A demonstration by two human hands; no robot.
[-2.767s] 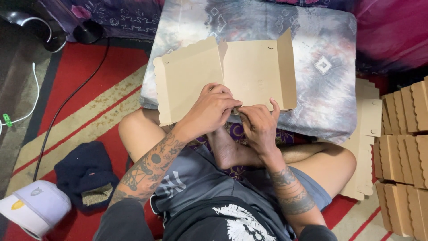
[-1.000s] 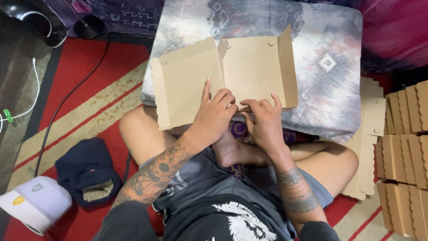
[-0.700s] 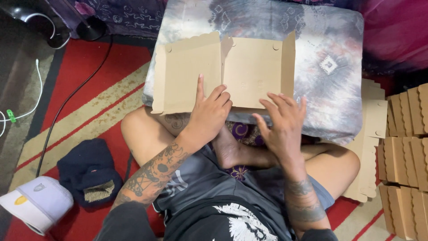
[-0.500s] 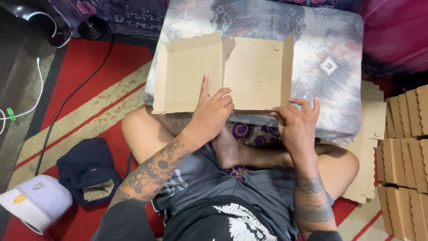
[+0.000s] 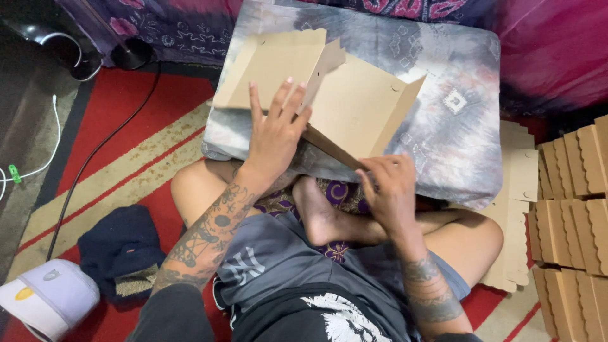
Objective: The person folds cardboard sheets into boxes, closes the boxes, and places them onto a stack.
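The left hand (image 5: 275, 136) lies with fingers spread flat against the cardboard box blank (image 5: 323, 95), which is half folded on a grey patterned cushion (image 5: 456, 107). The right hand (image 5: 389, 190) has fingers pinching the blank's near edge. Folded boxes (image 5: 573, 209) are stacked at right.

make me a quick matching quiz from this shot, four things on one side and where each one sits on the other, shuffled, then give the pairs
Things:
1. cardboard box blank
2. white cap
3. stacks of folded boxes
4. dark cable

Places:
A. at the right edge of the view, beside the person's knee
B. on the patterned cushion, with the left hand pressed on it and the right hand at its near edge
C. bottom left corner, next to a dark blue cloth
D. running across the red rug on the left

Pairs: 1-B, 2-C, 3-A, 4-D
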